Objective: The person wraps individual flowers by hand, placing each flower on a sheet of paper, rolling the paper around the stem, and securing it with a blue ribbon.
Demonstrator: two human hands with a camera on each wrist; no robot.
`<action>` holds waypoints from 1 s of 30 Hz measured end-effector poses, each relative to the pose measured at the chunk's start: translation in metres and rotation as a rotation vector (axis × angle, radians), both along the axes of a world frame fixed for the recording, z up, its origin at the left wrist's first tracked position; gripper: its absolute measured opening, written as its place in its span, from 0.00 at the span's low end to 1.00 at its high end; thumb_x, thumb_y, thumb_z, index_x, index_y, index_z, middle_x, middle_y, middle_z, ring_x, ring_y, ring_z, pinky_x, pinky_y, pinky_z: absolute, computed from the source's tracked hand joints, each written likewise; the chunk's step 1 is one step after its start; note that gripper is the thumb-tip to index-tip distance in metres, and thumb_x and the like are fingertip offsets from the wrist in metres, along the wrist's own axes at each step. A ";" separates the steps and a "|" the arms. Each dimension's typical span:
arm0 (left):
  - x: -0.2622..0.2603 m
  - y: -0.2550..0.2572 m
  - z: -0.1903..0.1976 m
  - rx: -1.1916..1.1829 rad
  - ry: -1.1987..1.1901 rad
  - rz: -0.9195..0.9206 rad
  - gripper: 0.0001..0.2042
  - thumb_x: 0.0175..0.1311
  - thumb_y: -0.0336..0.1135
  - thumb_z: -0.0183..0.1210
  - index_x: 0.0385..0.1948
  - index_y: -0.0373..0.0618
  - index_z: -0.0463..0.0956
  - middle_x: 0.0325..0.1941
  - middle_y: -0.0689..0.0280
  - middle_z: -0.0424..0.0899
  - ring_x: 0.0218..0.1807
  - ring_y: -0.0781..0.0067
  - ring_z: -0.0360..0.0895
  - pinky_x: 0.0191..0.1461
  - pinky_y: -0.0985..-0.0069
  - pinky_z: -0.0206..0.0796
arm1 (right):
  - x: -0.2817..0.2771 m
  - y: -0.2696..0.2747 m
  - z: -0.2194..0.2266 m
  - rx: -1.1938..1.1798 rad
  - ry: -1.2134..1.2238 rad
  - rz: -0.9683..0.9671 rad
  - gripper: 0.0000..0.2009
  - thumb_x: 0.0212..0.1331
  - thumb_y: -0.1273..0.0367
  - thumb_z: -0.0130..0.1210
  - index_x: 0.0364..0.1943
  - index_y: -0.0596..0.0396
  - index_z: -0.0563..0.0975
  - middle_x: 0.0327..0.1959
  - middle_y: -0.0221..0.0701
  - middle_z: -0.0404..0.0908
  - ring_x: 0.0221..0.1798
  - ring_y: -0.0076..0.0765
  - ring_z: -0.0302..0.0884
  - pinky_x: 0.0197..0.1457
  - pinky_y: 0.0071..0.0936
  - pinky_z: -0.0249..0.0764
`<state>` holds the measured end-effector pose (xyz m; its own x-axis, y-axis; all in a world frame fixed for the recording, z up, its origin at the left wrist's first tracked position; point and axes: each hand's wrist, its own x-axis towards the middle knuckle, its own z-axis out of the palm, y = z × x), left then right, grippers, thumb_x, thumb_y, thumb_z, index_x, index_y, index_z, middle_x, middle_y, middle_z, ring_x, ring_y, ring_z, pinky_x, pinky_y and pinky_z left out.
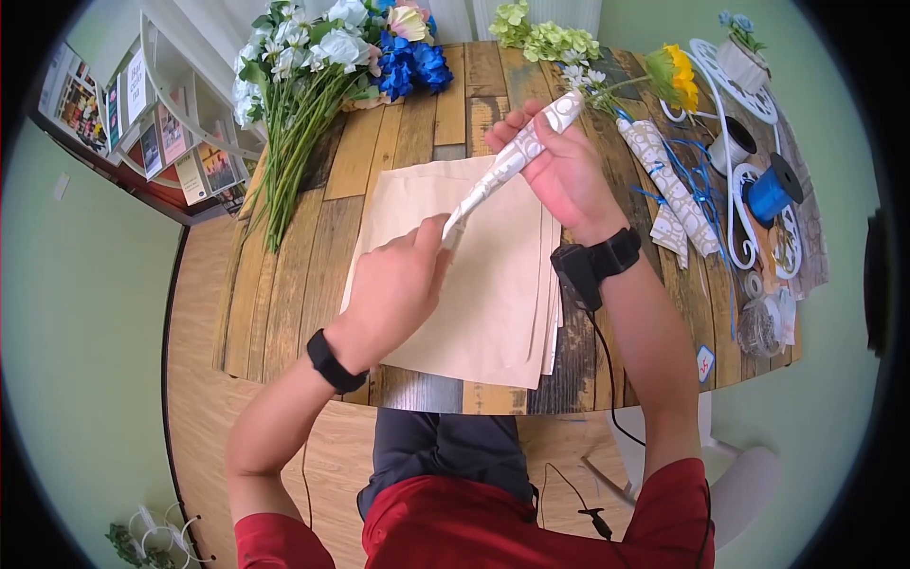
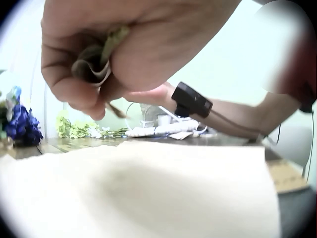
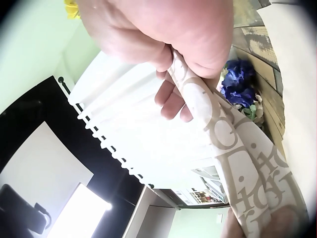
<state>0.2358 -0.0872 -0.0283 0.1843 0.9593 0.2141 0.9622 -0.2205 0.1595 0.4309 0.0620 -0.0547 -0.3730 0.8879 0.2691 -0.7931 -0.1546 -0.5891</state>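
A narrow roll of white wrapping paper (image 1: 502,171) with beige lettering slants over the stacked paper sheets (image 1: 483,284). My left hand (image 1: 393,284) curls round its lower end. From below, the left wrist view shows the roll's open end (image 2: 91,69) inside the curled fingers, with a greenish stem tip (image 2: 115,42) sticking out. My right hand (image 1: 569,175) holds the upper end, thumb over the paper; the right wrist view shows the paper (image 3: 237,153) pinched there. Just beyond that end is a yellow sunflower (image 1: 673,78), its stem running toward the roll.
White and blue flowers (image 1: 327,62) lie at the back left, green blossoms (image 1: 550,40) at the back. On the right are a wrapped roll with blue ribbon (image 1: 668,180), a blue ribbon spool (image 1: 773,190), a white metal stand (image 1: 744,228) and clear tape (image 1: 758,327).
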 end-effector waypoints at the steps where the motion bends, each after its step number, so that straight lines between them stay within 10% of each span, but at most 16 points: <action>1: -0.002 0.000 0.003 -0.129 -0.175 -0.066 0.21 0.69 0.40 0.56 0.59 0.43 0.66 0.38 0.55 0.83 0.33 0.54 0.82 0.36 0.64 0.74 | 0.000 0.000 -0.002 0.014 0.006 0.023 0.12 0.73 0.68 0.44 0.53 0.62 0.66 0.49 0.44 0.75 0.56 0.52 0.76 0.66 0.51 0.72; 7: 0.006 0.029 0.008 -0.479 -1.065 -0.202 0.22 0.73 0.45 0.52 0.59 0.36 0.66 0.42 0.63 0.83 0.37 0.71 0.82 0.48 0.73 0.74 | -0.002 -0.008 0.001 0.091 0.016 0.214 0.11 0.72 0.67 0.46 0.52 0.58 0.68 0.47 0.41 0.77 0.55 0.52 0.77 0.66 0.52 0.71; 12: 0.007 0.026 0.009 -0.959 -1.506 -0.129 0.15 0.75 0.44 0.49 0.49 0.41 0.72 0.23 0.70 0.75 0.19 0.84 0.72 0.22 0.85 0.67 | 0.002 -0.004 -0.001 0.123 0.083 0.320 0.11 0.72 0.68 0.46 0.52 0.58 0.69 0.48 0.41 0.78 0.57 0.53 0.77 0.67 0.52 0.70; 30: 0.032 0.009 -0.019 -0.759 -1.442 0.109 0.15 0.77 0.44 0.45 0.46 0.43 0.73 0.21 0.72 0.73 0.15 0.84 0.68 0.18 0.84 0.61 | -0.021 -0.019 -0.008 -0.171 -0.208 0.170 0.11 0.72 0.68 0.44 0.50 0.63 0.67 0.45 0.49 0.78 0.51 0.55 0.80 0.60 0.52 0.77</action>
<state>0.2677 -0.0782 -0.0478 0.1896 0.9131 -0.3611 -0.0662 0.3788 0.9231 0.4096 0.0429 -0.0631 -0.5510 0.8342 0.0240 -0.6128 -0.3849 -0.6902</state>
